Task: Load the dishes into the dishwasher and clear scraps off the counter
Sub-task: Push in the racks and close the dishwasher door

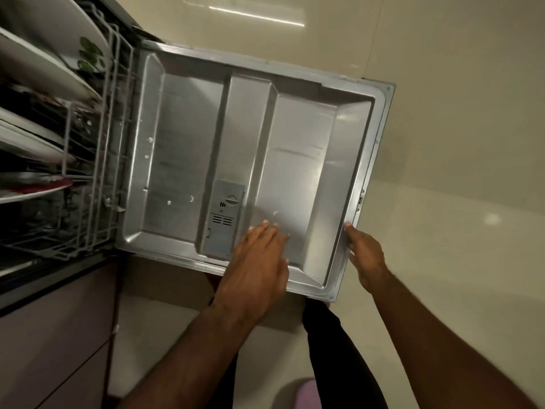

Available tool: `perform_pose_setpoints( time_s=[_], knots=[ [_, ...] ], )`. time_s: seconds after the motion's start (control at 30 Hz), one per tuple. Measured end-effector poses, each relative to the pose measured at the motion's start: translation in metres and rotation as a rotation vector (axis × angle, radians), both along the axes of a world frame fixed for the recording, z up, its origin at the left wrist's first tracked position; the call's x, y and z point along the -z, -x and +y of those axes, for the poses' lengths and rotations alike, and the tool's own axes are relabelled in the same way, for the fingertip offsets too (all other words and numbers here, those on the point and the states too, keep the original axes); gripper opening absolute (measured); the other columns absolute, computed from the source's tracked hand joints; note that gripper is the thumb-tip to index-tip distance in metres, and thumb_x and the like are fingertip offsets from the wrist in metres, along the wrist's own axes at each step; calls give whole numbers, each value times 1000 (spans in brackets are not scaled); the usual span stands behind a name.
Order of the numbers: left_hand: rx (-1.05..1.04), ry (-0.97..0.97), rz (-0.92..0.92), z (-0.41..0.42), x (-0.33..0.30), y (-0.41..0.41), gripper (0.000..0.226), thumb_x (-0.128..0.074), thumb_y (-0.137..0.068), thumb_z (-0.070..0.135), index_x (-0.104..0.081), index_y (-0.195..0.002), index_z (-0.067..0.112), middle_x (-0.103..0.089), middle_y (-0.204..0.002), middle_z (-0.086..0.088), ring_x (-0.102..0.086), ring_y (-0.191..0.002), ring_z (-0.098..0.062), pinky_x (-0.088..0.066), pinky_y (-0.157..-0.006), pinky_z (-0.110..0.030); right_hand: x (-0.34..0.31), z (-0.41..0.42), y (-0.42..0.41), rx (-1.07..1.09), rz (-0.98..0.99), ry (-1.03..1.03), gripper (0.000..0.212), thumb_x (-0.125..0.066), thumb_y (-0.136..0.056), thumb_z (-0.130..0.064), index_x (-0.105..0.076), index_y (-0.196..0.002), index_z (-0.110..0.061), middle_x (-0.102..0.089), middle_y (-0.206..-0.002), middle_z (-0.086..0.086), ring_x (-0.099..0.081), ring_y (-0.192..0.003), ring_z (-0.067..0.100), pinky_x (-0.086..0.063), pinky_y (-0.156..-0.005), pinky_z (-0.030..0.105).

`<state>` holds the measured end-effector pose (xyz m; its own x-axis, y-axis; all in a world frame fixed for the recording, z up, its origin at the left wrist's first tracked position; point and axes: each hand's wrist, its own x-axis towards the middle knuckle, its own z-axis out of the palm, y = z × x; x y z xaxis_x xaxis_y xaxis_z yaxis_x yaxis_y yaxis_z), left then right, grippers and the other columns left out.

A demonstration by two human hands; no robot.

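At the far left, white round plates (44, 69) stand on edge in the grey wire lower rack (109, 143) of the dishwasher, with a red-rimmed plate (44, 188) lower down; standing them upright in the tines lets water reach both faces, and the rack looks well filled, so loading seems nearly done. Next comes the wide stainless-steel dishwasher door (298, 149), dropped open and level, its grey detergent dispenser (225, 212) near the front edge. The left hand (256, 267) lies flat on the inner panel, fingers straight, its grip released. The right hand (367, 255) has its grip grasping the door's outer edge, thumb on top, probably to swing it up and closed. A dark trouser leg (327, 335) stands under the door's corner on the pale tiled floor (442, 261); no tabletop or scraps are in view.
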<state>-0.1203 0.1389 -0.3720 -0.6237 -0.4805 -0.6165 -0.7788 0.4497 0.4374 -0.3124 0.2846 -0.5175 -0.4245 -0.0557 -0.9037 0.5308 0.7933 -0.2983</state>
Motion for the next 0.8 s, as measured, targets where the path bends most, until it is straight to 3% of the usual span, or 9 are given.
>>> perform_pose_setpoints(
  time_s=[0.1,0.17,0.2,0.3,0.33,0.43,0.57,0.63,0.8],
  knots=[
    [-2,-12,-5,16,10,6,50,-46,-107,28,-40,-156,21,-30,-168,0,-13,-159,-16,-2,-129,-32,25,11,3,-35,49,-41,80,-73,-73,-78,-73,-110,-6,-72,-115,16,-67,-115,35,-51,-108,57],
    [1,-13,-11,20,15,7,49,-47,-106,27,-44,-154,19,-33,-167,-2,-16,-158,-18,-4,-129,-32,36,17,5,-50,58,-50,88,-75,-67,-81,-70,-124,-14,-72,-123,5,-67,-117,27,-52,-108,51],
    [-4,-18,-18,22,18,6,49,-47,-106,27,-44,-154,19,-33,-166,-3,-17,-158,-18,-4,-129,-33,39,15,5,-61,50,-49,83,-76,-70,-78,-69,-126,-16,-71,-124,2,-66,-117,25,-52,-109,48],
    [-35,-29,-35,26,25,2,48,-46,-106,28,-43,-154,20,-32,-167,-2,-15,-158,-17,-3,-129,-32,41,9,5,-65,19,-13,39,-74,-90,-57,-71,-100,-20,-72,-107,-5,-67,-110,21,-50,-100,34],
    [-46,-32,-38,27,26,-1,48,-47,-106,28,-43,-154,21,-32,-167,-2,-16,-158,-17,-3,-129,-32,43,9,6,-52,1,5,33,-74,-93,-53,-69,-99,-21,-71,-106,-7,-66,-107,18,-47,-96,31],
    [-80,-54,-44,32,27,-8,48,-47,-106,30,-44,-153,23,-32,-167,0,-16,-158,-15,-4,-129,-31,45,6,6,3,-81,52,55,-76,-86,-62,-72,-113,-14,-76,-115,-2,-70,-103,13,-48,-91,27],
    [-105,-36,-2,35,29,-14,47,-49,-97,30,-62,-139,17,-53,-154,-7,-38,-150,-23,-19,-125,-36,39,-5,10,71,-122,107,35,-65,-95,-56,-72,-97,-22,-74,-100,-6,-66,-90,10,-50,-85,30],
    [-138,14,26,34,36,-21,43,-53,-93,28,-66,-132,16,-60,-147,-8,-46,-145,-25,-24,-122,-38,42,-10,8,100,-131,148,39,-63,-86,-63,-71,-98,-27,-75,-100,-13,-71,-86,6,-50,-80,27],
    [-183,12,22,38,50,-37,44,-51,-94,28,-64,-134,14,-57,-148,-9,-44,-146,-26,-27,-124,-41,51,-7,-1,110,-157,198,62,-68,-63,-75,-72,-106,-31,-79,-96,-21,-74,-81,-7,-50,-84,26]
  ],
)
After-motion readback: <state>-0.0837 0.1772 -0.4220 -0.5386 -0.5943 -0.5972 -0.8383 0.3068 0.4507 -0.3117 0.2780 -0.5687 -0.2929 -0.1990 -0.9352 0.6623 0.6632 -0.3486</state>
